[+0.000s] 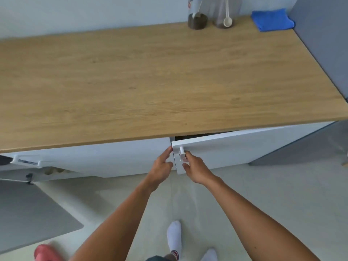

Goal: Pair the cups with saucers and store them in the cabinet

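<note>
Handling the cabinet door (244, 147), ajar. Left hand (162, 164), just left of the grip, touches the door's edge, fingers loosely spread, holding nothing. Right hand (194, 166) pinches the white handle (182, 153). Likely step: door opening or closing; direction unclear. Cabinet interior above the grip is dark, contents hidden. No cups or saucers visible. Far beyond, right: two jars (197, 20), one with dark contents.

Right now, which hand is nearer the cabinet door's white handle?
Right. The right hand has its fingers at the handle on the partly open door. The left hand is beside the door's free edge, just left of the handle.
</note>
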`<move>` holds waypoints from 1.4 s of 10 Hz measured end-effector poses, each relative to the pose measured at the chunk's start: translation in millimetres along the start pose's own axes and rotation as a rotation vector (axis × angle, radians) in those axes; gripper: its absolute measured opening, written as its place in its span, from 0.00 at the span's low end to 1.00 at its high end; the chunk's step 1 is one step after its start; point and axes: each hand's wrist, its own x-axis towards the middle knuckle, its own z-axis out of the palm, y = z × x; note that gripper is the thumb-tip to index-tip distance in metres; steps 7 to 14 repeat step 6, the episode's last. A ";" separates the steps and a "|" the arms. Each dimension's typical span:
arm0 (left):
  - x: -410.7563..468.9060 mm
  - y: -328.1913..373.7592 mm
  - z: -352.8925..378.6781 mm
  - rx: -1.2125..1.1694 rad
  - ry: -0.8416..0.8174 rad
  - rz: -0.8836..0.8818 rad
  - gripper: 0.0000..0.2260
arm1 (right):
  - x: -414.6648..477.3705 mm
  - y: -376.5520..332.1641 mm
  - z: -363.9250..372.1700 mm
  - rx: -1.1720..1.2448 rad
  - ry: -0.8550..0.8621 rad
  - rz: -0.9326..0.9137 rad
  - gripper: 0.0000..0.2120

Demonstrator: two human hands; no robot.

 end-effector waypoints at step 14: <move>17.8 10.0 -5.2 0.045 0.090 0.018 0.28 | 16.5 4.4 -28.0 0.003 -0.040 -0.045 0.32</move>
